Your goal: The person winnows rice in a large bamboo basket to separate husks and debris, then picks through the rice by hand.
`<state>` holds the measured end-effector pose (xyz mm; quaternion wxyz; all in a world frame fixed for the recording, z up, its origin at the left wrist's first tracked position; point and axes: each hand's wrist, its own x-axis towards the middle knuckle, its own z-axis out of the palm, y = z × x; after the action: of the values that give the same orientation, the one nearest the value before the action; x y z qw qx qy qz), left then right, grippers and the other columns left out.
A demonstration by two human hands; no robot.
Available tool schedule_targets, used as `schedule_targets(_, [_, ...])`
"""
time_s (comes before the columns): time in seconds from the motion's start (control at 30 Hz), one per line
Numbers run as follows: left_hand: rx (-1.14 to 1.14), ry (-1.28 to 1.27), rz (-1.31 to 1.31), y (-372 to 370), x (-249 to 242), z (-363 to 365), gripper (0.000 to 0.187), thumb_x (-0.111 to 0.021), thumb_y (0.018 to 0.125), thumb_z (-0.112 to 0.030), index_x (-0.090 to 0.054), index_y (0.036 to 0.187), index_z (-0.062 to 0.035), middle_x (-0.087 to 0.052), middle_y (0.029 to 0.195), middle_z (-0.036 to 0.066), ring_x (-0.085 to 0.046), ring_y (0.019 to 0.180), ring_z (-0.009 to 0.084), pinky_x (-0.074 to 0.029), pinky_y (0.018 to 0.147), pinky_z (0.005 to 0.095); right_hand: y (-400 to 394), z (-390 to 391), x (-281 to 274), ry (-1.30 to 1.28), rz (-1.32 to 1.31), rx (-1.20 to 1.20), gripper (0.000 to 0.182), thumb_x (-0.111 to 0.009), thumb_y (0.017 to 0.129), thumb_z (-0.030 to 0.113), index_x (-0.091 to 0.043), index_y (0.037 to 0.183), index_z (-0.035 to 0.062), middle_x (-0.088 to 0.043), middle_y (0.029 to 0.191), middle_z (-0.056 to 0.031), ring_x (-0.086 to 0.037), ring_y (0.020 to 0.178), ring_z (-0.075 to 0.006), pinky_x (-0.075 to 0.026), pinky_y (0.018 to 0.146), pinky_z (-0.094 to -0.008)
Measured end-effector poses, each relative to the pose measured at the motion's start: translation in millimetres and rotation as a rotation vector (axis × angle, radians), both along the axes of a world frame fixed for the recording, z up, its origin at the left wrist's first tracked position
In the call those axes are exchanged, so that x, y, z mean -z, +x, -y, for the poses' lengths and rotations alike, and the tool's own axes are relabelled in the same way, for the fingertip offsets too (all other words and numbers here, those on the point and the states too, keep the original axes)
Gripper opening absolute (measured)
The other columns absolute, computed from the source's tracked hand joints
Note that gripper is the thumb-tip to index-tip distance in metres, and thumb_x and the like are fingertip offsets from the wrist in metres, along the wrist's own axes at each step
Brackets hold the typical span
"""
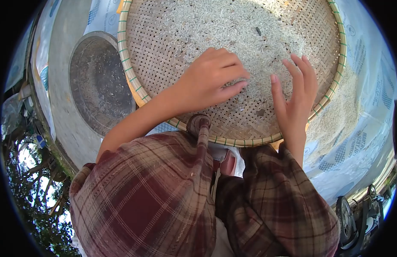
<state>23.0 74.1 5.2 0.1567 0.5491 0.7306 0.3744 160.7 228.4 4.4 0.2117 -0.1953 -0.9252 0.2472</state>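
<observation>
A round woven bamboo tray [153, 64] with a green-stitched rim holds a spread of whitish rice grains [215, 25]. My left hand [211, 77] hovers over the tray's middle, fingers curled and thumb drawn close to the index fingertip. Whatever may lie between those tips is too small to see. On the tray's right side is my right hand [296, 92], its fingers apart and nothing visible in them. A dark elongated bit [258, 31] lies among the grains beyond both hands. Nearer me, a brown flake [260, 112] rests on the bare weave.
Left of the tray stands a dark, worn basin [97, 81] with a few grains inside. Printed plastic sheeting [365, 85] covers the ground at right, with more pale grain [335, 115] on it. A parked motorbike [361, 218] shows at lower right.
</observation>
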Motion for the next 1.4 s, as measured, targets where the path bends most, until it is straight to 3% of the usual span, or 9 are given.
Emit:
schedule_targets(0.17, [0.156, -0.042, -0.182, 11, 8, -7, 0.017, -0.069, 0.070, -0.008, -0.062, 0.085, -0.0042, -0.057, 0.081, 0.006, -0.054, 0.075, 0.0214, -0.043, 0.067, 0.0315, 15, 11, -4, 0.147, 0.338, -0.188, 0.037, -0.063, 0.078, 0.021, -0.055, 0.111, 0.0087, -0.050, 0.120, -0.0073, -0.042, 0.118, -0.0258, -0.027, 0.102, -0.0457])
schedule_targets(0.7, [0.120, 0.011, -0.035, 5, 8, -1, 0.019, -0.065, 0.070, -0.001, -0.061, 0.088, -0.0017, -0.056, 0.084, 0.007, -0.056, 0.078, 0.0236, -0.048, 0.068, 0.0320, 14, 3, -9, -0.013, 0.245, -0.158, 0.042, -0.066, 0.075, 0.023, -0.055, 0.113, 0.0091, -0.050, 0.121, -0.0083, -0.042, 0.118, -0.0278, -0.028, 0.101, -0.0456])
schedule_targets(0.87, [0.123, 0.031, -0.025, 7, 9, 0, 0.019, -0.066, 0.068, -0.002, -0.060, 0.086, -0.0025, -0.054, 0.086, 0.007, -0.054, 0.079, 0.0235, -0.047, 0.069, 0.0323, 12, 7, -8, 0.004, 0.203, -0.271, 0.031, -0.065, 0.076, 0.019, -0.059, 0.104, 0.0089, -0.051, 0.119, -0.0075, -0.044, 0.116, -0.0272, -0.029, 0.100, -0.0455])
schedule_targets(1.07, [0.230, -0.022, -0.294, 8, 9, -4, 0.021, -0.067, 0.064, -0.005, -0.057, 0.083, -0.0040, -0.053, 0.087, 0.006, -0.053, 0.081, 0.0229, -0.045, 0.071, 0.0328, 10, 11, -2, 0.078, 0.262, -0.303, 0.014, -0.062, 0.076, 0.011, -0.060, 0.090, 0.0101, -0.053, 0.115, -0.0059, -0.045, 0.116, -0.0252, -0.030, 0.100, -0.0440])
schedule_targets(1.17, [0.221, -0.023, -0.363, 9, 8, -5, 0.017, -0.065, 0.069, -0.003, -0.057, 0.084, -0.0029, -0.054, 0.085, 0.007, -0.054, 0.079, 0.0217, -0.046, 0.069, 0.0312, 7, 11, 2, 0.120, 0.233, -0.280, 0.011, -0.062, 0.075, 0.010, -0.059, 0.086, 0.0099, -0.053, 0.115, -0.0057, -0.045, 0.116, -0.0244, -0.031, 0.100, -0.0436])
schedule_targets(1.23, [0.062, -0.058, 0.183, 10, 3, -3, 0.012, -0.063, 0.074, -0.002, -0.055, 0.084, -0.0021, -0.055, 0.083, 0.007, -0.056, 0.076, 0.0184, -0.046, 0.067, 0.0280, 7, 10, 2, 0.120, 0.222, -0.265, 0.011, -0.063, 0.074, 0.009, -0.059, 0.085, 0.0097, -0.053, 0.116, -0.0055, -0.045, 0.116, -0.0244, -0.031, 0.100, -0.0435])
schedule_targets(1.27, [0.063, -0.061, 0.184, 11, 0, -3, 0.012, -0.063, 0.074, -0.002, -0.055, 0.084, -0.0021, -0.055, 0.083, 0.007, -0.056, 0.076, 0.0184, -0.046, 0.067, 0.0280, 7, 10, 2, 0.119, 0.207, -0.250, 0.011, -0.063, 0.074, 0.009, -0.059, 0.084, 0.0096, -0.052, 0.116, -0.0054, -0.044, 0.117, -0.0243, -0.031, 0.099, -0.0434])
schedule_targets(1.33, [-0.211, -0.111, 0.963, 13, -6, -3, 0.011, -0.061, 0.077, -0.002, -0.058, 0.088, -0.0021, -0.057, 0.082, 0.006, -0.058, 0.073, 0.0148, -0.046, 0.066, 0.0247, 7, 10, 3, 0.110, 0.209, -0.254, 0.011, -0.063, 0.074, 0.009, -0.059, 0.084, 0.0094, -0.052, 0.116, -0.0053, -0.044, 0.117, -0.0245, -0.031, 0.099, -0.0436])
schedule_targets(1.4, [-0.156, -0.144, 0.796, 7, -7, -4, 0.014, -0.061, 0.076, -0.002, -0.060, 0.090, -0.0026, -0.058, 0.084, 0.005, -0.058, 0.074, 0.0139, -0.046, 0.066, 0.0238, 7, 10, 3, 0.105, 0.212, -0.259, 0.011, -0.063, 0.074, 0.009, -0.059, 0.084, 0.0092, -0.052, 0.117, -0.0053, -0.044, 0.117, -0.0247, -0.031, 0.099, -0.0438])
